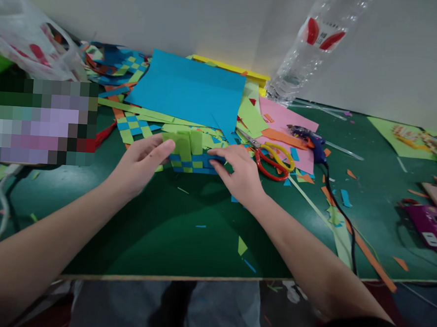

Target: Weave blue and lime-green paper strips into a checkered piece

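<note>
A small woven piece of blue and green paper strips is held up over the table between my hands. Its upper part is loose green strips. My left hand grips its left side, the thumb lying on the green strips and the other fingers behind. At the right end, my right hand has thumb and forefinger closed around a blue strip of the weave. Red and yellow handled scissors lie just right of my right hand. Behind my hands are green paper scraps and a blue paper sheet.
A glue gun with a black cord lies on pink paper. A clear plastic bottle leans at the wall. At left are a plastic bag and a white cable. Scraps dot the green table.
</note>
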`<state>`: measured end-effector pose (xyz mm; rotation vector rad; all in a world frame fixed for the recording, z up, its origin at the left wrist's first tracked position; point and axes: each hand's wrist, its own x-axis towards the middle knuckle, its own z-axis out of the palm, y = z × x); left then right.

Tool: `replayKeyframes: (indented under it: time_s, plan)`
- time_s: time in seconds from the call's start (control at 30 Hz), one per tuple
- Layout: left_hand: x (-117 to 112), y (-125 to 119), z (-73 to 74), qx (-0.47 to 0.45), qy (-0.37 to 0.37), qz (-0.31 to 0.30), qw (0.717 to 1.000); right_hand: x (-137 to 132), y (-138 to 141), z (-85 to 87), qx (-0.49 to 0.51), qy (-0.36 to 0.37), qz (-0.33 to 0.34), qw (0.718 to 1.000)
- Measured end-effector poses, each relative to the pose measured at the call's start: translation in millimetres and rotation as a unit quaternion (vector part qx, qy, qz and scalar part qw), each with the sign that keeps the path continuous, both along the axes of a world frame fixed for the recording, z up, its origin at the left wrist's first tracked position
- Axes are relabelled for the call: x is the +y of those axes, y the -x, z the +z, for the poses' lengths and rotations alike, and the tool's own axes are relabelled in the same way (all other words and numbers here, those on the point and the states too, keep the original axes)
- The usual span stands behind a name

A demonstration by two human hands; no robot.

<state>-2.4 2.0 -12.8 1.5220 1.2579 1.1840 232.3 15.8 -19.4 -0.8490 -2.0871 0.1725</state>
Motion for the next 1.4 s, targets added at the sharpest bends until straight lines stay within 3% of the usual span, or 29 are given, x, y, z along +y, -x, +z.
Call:
replayKeyframes:
  time_s: [0.1, 0.33, 0.6, 0.83, 1.4]
  plan:
    - [0.6, 1.2, -0.7, -0.045, 0.014, -0.01, 0.999, 1.8, -1.2, 0.4, -0.013, 0.002, -0.033, 0.999]
    - [5.9, 3.6, -6.4, -0.009, 0.039, 0.016, 0.999, 1.6, -2.1, 1.4, -0.004, 0.026, -0.045, 0.999]
    - [6.4, -1.3, -2.9, 0.002, 0.047, 0.043, 0.998, 2.4, -2.0, 0.5, -0.009, 0.041, -0.043, 0.998]
    - [5.7, -2.8, -1.5, -0.043, 0.059, 0.008, 0.997, 2.6, -2.1, -0.3, 0.002, 0.049, -0.048, 0.998]
    - [3.7, -2.5, -0.3, -0.043, 0.055, -0.009, 0.998, 3.4, -1.1, -0.5, 0.014, 0.034, -0.027, 0.999]
